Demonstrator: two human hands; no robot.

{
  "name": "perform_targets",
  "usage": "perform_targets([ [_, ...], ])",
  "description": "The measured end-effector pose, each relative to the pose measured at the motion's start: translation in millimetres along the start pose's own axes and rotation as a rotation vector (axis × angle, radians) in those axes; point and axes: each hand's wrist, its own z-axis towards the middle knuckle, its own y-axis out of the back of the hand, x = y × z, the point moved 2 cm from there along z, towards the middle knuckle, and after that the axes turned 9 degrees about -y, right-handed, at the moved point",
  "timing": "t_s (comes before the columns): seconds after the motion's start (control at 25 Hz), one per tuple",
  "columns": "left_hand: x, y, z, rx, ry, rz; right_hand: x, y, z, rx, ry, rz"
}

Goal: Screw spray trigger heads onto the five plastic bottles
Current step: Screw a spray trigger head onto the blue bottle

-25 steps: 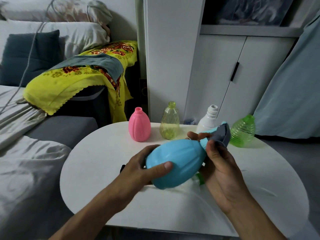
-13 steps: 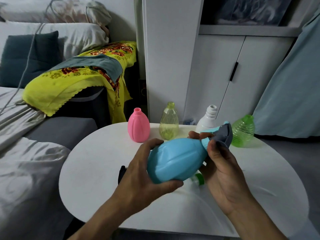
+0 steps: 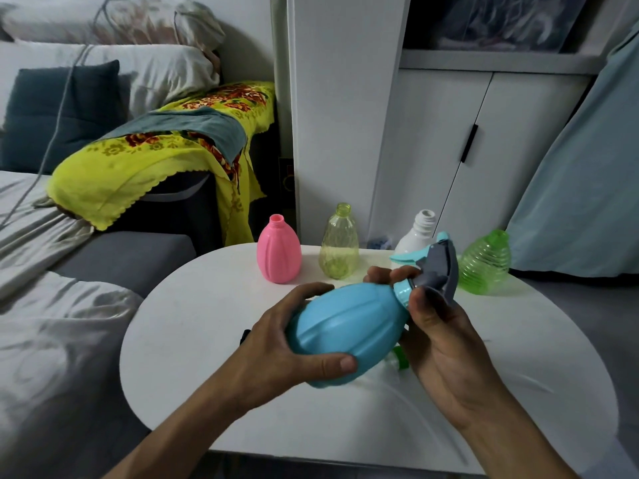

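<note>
Above the table (image 3: 193, 326): left hand (image 3: 276, 357) grips tilted blue bottle (image 3: 345, 326); right hand (image 3: 446, 340) pinches its trigger head (image 3: 436, 271).

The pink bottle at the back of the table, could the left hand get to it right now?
Probably not yet: the left hand grips the blue bottle. Once free, the white table ahead of the pink bottle looks open.

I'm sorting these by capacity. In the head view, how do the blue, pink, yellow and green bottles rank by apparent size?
1. blue bottle, though it is held nearest the camera, so its lead is unsure.
2. pink bottle, yellow bottle and green bottle look alike; I would not rank them.
</note>
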Motion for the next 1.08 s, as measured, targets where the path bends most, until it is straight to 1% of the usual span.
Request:
perform_targets([
  [0.16,-2,-4,-2,-0.070,-0.068,0.071,-3,0,-2,-0.063,0.033,-0.074],
  [0.28,0,-5,-3,-0.101,-0.095,0.169,-3,-1,-3,-0.089,0.029,-0.095],
  [0.52,5,-6,-1,-0.068,-0.117,0.241,-3,1,-2,-0.116,0.036,-0.162],
  [0.6,5,-9,-2,-0.010,-0.164,0.370,-6,0,-1,-0.118,0.072,-0.291],
  [0.68,7,-15,-3,0.039,-0.218,0.507,-11,-7,1,-0.084,0.073,-0.437],
  [0.76,9,-18,-3,0.026,-0.172,0.506,-18,-16,4,-0.035,0.036,-0.506],
  [0.84,12,-14,-3,-0.016,-0.154,0.503,-24,-24,4,-0.013,-0.014,-0.593],
  [0.92,9,8,-2,-0.106,-0.140,0.509,-29,-21,4,-0.020,-0.071,-0.801],
  [1.0,13,48,6,-0.290,-0.103,0.546,-28,-13,1,-0.055,-0.086,-1.002],
  [1.04,17,73,14,-0.382,-0.056,0.521,-27,-10,-2,-0.062,-0.103,-1.030],
  [1.08,26,97,23,-0.466,-0.001,0.439,-26,-6,-3,-0.062,-0.114,-1.050],
])
